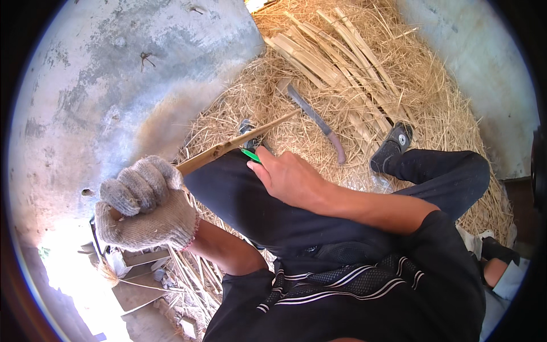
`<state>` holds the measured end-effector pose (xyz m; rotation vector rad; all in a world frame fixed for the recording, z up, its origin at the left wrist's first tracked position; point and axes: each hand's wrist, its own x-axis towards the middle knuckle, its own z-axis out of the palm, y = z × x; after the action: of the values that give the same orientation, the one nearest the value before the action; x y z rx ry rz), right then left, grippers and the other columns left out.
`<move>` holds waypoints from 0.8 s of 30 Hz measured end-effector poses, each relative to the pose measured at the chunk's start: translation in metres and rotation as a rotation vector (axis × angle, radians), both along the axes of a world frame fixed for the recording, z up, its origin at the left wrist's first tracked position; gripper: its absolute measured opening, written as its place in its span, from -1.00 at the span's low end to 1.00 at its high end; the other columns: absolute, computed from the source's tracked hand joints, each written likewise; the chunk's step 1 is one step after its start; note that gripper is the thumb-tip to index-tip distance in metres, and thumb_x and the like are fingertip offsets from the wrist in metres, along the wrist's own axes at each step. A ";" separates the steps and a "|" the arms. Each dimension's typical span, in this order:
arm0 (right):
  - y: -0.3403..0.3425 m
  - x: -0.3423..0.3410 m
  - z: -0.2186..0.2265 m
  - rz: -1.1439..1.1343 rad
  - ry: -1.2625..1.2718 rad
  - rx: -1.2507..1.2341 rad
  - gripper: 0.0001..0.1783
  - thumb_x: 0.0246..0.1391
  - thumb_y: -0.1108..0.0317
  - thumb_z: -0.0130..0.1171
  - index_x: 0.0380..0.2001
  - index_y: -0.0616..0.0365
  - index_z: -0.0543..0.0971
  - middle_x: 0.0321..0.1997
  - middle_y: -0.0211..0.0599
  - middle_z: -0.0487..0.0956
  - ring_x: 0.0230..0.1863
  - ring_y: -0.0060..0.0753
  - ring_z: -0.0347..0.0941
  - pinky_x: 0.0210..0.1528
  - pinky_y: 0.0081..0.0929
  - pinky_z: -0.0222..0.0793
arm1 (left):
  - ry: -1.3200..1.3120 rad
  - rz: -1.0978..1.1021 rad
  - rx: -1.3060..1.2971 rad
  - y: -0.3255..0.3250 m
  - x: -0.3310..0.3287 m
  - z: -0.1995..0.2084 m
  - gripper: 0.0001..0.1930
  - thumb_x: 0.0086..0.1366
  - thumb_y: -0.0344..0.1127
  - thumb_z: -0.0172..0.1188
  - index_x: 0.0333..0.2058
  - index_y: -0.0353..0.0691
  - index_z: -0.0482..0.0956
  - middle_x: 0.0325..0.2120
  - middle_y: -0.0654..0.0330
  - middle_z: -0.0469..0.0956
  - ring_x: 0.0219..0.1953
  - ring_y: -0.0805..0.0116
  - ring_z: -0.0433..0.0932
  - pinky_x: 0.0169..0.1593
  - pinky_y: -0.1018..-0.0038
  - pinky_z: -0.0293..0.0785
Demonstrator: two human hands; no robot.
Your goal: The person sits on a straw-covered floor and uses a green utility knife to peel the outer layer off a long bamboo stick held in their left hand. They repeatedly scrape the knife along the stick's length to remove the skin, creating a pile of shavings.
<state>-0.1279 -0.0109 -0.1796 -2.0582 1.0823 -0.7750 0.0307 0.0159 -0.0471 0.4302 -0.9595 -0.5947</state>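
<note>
My left hand (147, 206), in a grey knitted work glove, is closed around one end of a long split bamboo strip (211, 154). The strip slants up to the right across my bent leg, and its thin far end lies over the straw. Bare and closed, my right hand (290, 179) is near the middle of the strip. A bright green handle-like piece (250, 155) sticks out of its fingers beside the strip; the rest of it is hidden. Beyond the strip, a machete (319, 123) with a brown handle rests on the shavings.
A pile of bamboo strips (347, 62) lies at the far side on a thick bed of straw-like shavings (450, 131). Worn grey concrete walls (137, 62) stand at left and right. Debris and sticks (194, 279) lie at lower left; part of another person (496, 271) shows at lower right.
</note>
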 end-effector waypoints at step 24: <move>-0.069 -0.074 -0.171 -0.199 0.625 0.001 -0.65 0.28 0.25 -0.13 -0.21 0.40 0.47 -0.56 0.10 0.56 -0.44 0.05 0.57 -0.35 -0.08 0.52 | 0.012 0.052 -0.014 -0.008 -0.003 0.004 -0.64 0.21 -0.16 -0.16 -0.77 -0.03 0.17 -0.91 0.37 0.02 -0.88 0.52 -0.06 -0.83 0.46 0.03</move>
<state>-0.2023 -0.0804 -0.3503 -2.2766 1.6373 -0.2047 0.0275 0.0080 -0.0431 0.4370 -0.9383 -0.5427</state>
